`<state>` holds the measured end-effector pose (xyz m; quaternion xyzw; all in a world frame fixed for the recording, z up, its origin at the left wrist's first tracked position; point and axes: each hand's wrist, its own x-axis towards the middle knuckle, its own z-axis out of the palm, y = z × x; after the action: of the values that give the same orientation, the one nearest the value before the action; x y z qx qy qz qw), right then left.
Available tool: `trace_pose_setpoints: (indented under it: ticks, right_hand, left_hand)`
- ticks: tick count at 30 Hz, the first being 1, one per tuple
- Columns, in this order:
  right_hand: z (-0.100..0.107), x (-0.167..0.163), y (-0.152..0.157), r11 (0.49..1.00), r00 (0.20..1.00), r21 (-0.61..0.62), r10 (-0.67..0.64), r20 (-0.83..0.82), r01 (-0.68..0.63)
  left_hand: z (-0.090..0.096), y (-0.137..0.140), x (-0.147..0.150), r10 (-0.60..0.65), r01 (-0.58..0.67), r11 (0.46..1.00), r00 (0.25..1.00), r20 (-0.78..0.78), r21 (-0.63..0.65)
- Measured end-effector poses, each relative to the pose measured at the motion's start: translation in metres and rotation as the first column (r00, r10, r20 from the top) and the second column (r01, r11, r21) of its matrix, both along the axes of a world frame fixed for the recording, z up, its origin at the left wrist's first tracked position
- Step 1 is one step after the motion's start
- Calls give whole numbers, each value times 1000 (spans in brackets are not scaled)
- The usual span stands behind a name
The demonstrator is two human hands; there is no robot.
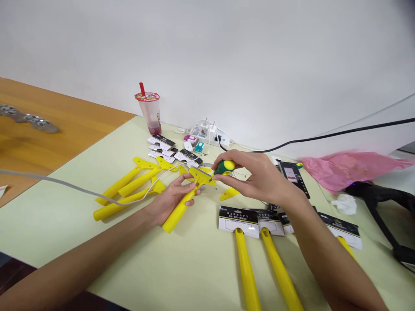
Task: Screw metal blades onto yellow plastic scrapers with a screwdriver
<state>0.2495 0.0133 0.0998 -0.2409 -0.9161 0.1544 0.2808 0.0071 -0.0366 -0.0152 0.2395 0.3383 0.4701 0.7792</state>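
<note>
My left hand (177,195) is closed round the neck of a yellow scraper (180,213), its handle slanting down toward me and its wide head pointing away. In my right hand (251,172) is a short screwdriver (224,167) with a green and yellow grip. Its shaft points at the scraper's head; whether the tip touches a screw is too small to tell. Left of my left hand lie several more yellow scrapers (129,183). A loose yellow head piece (229,194) rests under my right hand.
Carded yellow scrapers (246,268) lie at the front right. Black-and-white cards (162,142), a drink cup (150,113) and a power strip (210,134) stand along the back. A white cable (97,193) crosses the left side. A phone (294,178) and pink bag (350,168) lie right.
</note>
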Motion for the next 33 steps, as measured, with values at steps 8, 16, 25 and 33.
trace_pose_setpoints:
  ticks: [8,16,25,33]
  right_hand:
    - [-2,-2,-1,999,1000,36,-29,-3,29]
    - [-5,-1,4,996,996,56,-71,-57,74]
    - [-13,1,15,946,987,283,-151,-53,160]
    - [-2,2,9,999,1000,34,-7,-2,7]
  left_hand:
    - [-1,0,1,19,-19,1000,1000,11,-18]
    - [2,0,2,55,-53,997,998,20,-50]
    - [3,-2,1,32,-31,999,998,51,-15]
    - [4,-2,2,49,-47,998,998,32,-45]
